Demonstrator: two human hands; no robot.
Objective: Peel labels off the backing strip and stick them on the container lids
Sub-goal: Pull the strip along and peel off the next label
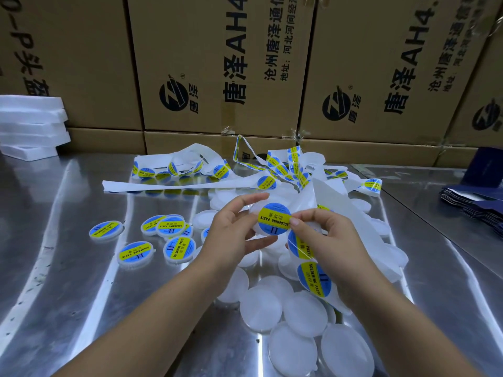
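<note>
My left hand (234,229) holds a clear round lid (255,229) by its edges above the metal table. A blue and yellow round label (273,218) lies on that lid, and the thumb of my right hand (324,235) presses its right edge. My right hand also holds the white backing strip (343,213), which carries two more labels (313,278) below my fingers and runs up and back over the table. Several labelled lids (179,248) lie to the left. Several bare lids (296,319) lie piled under my hands.
The shiny metal table (68,268) spreads left and right. A tangle of used and unused label strip (190,170) lies behind my hands. Cardboard boxes (226,63) wall the far edge. White foam trays (30,123) are stacked far left, dark blue folded cartons (479,202) at right.
</note>
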